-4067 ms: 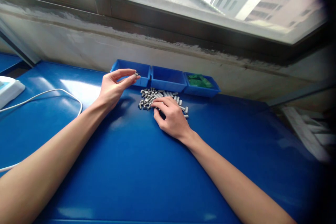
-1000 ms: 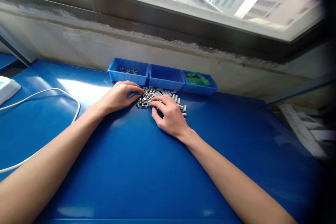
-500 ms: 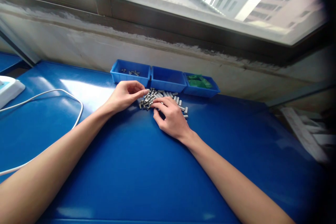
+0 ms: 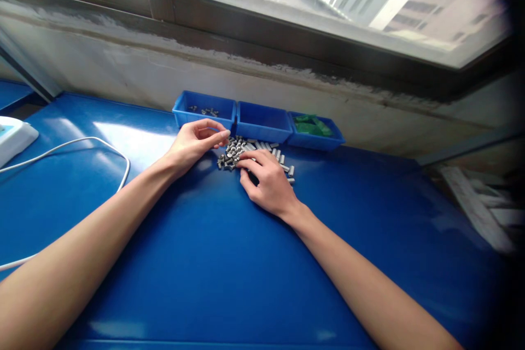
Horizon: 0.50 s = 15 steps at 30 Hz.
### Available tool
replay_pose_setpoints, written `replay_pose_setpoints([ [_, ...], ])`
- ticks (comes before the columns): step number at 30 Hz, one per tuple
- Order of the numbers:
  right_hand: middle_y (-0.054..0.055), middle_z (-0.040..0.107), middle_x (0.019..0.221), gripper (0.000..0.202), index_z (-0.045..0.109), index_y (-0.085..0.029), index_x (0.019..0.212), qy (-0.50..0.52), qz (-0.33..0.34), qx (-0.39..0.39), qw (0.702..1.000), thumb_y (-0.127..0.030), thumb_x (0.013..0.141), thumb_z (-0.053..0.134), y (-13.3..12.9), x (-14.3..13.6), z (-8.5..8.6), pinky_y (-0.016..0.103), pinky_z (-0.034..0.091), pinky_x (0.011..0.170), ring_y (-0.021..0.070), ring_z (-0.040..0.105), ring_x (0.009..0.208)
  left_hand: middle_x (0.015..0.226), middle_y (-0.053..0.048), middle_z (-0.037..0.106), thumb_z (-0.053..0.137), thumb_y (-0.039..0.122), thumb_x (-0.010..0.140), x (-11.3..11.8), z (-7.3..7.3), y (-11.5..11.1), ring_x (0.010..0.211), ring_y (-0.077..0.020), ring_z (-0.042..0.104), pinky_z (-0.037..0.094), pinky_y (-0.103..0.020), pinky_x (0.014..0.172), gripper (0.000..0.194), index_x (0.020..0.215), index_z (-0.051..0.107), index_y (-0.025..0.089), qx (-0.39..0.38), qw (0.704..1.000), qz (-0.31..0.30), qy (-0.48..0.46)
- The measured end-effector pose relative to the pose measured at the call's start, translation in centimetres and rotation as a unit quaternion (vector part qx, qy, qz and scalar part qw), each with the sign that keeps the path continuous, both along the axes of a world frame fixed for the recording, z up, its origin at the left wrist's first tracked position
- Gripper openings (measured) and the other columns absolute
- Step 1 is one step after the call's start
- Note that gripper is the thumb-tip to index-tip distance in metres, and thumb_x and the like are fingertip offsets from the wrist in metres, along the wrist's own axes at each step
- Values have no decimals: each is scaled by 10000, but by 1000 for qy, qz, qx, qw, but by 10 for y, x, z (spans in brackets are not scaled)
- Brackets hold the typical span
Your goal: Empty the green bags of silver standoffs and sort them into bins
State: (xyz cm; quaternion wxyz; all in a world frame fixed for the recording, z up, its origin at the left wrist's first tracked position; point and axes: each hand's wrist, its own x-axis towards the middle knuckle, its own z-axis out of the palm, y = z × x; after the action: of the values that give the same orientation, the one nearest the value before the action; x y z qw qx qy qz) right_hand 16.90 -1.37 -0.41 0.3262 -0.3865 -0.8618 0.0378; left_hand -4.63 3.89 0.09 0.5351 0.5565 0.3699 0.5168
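My left hand [image 4: 197,141] is raised at the left edge of a pile of small metal parts. Its thumb and index fingertip meet in a pinch, and whatever they hold is too small to make out. Resting over the pile's front, my right hand [image 4: 267,181] has bent fingers with a gap between thumb and forefinger; nothing shows in its grasp. Short bolt-like metal pieces [image 4: 235,147] make up the pile's left part. Longer silvery cylinders [image 4: 262,145] lie to the right, partly hidden behind my right hand.
Three blue bins stand behind the pile: the left bin [image 4: 205,115] holds a few small metal parts, the middle bin [image 4: 263,132] borders it, and the right bin [image 4: 315,143] holds green packets [image 4: 313,125]. A white cable [image 4: 92,138] crosses the blue table [image 4: 229,273] at left, near a white device [image 4: 16,139].
My left hand has lifted slightly and drawn a little left, its fingertips now pinched just above the pile's edge. My right hand stays almost still on the pile.
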Motion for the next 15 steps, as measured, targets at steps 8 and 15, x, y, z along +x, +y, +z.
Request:
replay_pose_setpoints([
  [8, 104, 715, 1120, 184, 724, -195, 983, 1, 0, -6, 1000, -130, 917, 564, 0, 1, -1, 462, 519, 990, 268, 632, 1093, 1243, -121, 715, 834, 406, 765, -4, 10, 5, 1183, -263, 676, 518, -396, 1033, 522, 1213, 675, 191, 33, 992, 100, -76],
  [15, 101, 710, 1128, 181, 721, -199, 987, -1, 2, -7, 1000, -133, 921, 565, 0, 1, -1, 460, 521, 989, 265, 629, 1094, 1129, -112, 765, 708, 396, 868, -7, 7, 0, 1088, -268, 711, 549, -396, 999, 330, 1094, 755, 161, 123, 977, 84, 152],
])
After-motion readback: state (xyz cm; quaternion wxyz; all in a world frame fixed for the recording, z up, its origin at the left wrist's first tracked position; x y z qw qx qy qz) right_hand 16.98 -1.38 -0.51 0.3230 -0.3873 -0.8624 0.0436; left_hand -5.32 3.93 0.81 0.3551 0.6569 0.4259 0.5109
